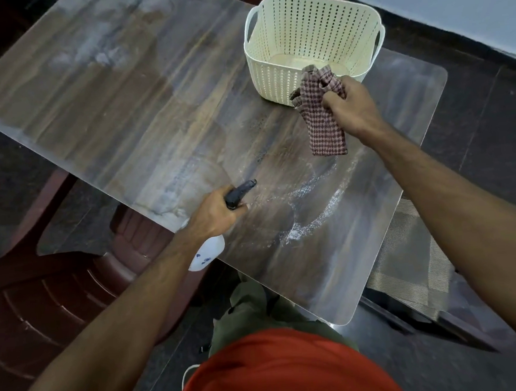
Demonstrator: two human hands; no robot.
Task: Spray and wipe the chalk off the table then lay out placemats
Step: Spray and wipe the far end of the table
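Observation:
My left hand (214,216) grips a spray bottle (207,253) with a white body and a black trigger head, its nozzle pointing at white chalk marks (310,216) on the wood-grain table (141,118). The chalk curves across the near right part of the tabletop. Above the table, in front of the basket, my right hand (349,105) holds a bunched red-and-white checked cloth (322,123), which hangs down from my fist.
A cream perforated plastic basket (310,39) stands at the table's far right. Woven placemats (408,261) lie on a surface below the table's right edge. Dark red plastic chairs (53,301) stand at the left. Faint pale smears cover the far left tabletop.

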